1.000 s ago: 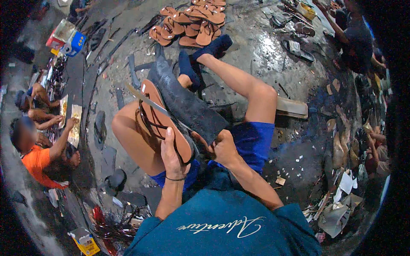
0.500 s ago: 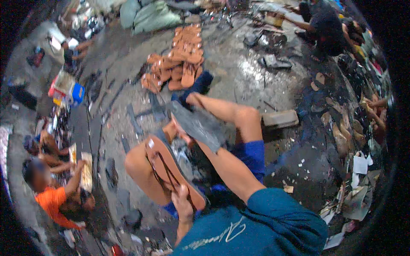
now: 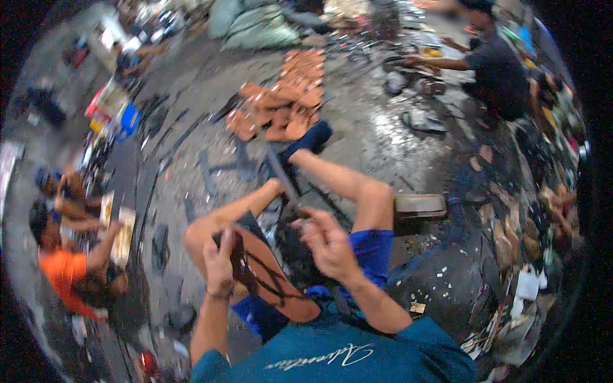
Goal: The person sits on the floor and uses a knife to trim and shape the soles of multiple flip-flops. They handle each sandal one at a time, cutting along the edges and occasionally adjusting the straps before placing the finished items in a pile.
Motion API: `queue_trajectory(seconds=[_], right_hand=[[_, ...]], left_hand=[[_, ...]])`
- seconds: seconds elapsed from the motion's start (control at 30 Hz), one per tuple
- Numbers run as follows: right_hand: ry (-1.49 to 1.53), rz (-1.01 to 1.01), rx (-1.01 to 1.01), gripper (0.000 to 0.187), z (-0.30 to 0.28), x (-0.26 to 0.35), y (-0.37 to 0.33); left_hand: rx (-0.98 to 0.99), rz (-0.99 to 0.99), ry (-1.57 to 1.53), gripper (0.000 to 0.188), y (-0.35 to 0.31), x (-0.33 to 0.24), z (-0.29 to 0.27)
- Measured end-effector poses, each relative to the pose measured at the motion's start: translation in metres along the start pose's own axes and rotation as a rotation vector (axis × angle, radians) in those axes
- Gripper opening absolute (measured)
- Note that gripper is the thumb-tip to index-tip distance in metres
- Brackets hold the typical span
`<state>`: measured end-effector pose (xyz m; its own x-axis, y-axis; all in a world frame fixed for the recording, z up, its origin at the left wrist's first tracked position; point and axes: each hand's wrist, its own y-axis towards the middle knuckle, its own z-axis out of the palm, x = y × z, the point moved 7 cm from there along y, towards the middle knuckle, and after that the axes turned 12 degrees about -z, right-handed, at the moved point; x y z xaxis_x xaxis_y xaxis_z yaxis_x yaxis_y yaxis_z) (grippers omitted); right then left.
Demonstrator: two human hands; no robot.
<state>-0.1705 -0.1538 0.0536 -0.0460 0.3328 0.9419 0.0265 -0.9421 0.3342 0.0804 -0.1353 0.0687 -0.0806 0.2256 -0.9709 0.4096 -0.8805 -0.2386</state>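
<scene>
My left hand [image 3: 221, 263] is closed on one end of a brown flip-flop [image 3: 268, 281] with dark thong straps. Its insole faces up, and its other end lies against my lap. A dark sole edge shows along one side. To the right, my right hand [image 3: 329, 246] is closed around the near end of a knife [image 3: 285, 179]. The long, narrow grey blade points away from me, between my shins, and is blurred. The knife and flip-flop are apart. Beyond my feet lies a pile of brown flip-flops [image 3: 281, 105].
Dark strips of scrap [image 3: 227, 167] lie on the floor by my feet. A pale block [image 3: 419, 204] sits right of my knee. A person in orange [image 3: 67, 274] works at the left, another in dark clothes [image 3: 495, 73] at the far right. Sacks [image 3: 258, 29] lie at the back.
My left hand has shifted from the near end of the flip-flop to its far end. My right hand has drawn back toward me; the flat grey piece by it is no longer seen.
</scene>
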Motion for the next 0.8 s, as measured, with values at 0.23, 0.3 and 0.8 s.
queue_trajectory(seconds=[0.23,0.3,0.8], right_hand=[[-0.234,-0.091,0.287,0.029,-0.024,0.024,-0.087],[-0.197,-0.078,0.341,0.031,-0.017,0.019,-0.110],[-0.340,-0.058,0.408,0.029,-0.015,0.047,-0.049]], left_hand=[[0.146,-0.228,-0.174,0.032,-0.013,-0.033,-0.031],[0.165,-0.280,-0.212,0.032,-0.017,-0.016,-0.039],[0.226,-0.206,-0.020,0.033,-0.030,0.003,-0.015]])
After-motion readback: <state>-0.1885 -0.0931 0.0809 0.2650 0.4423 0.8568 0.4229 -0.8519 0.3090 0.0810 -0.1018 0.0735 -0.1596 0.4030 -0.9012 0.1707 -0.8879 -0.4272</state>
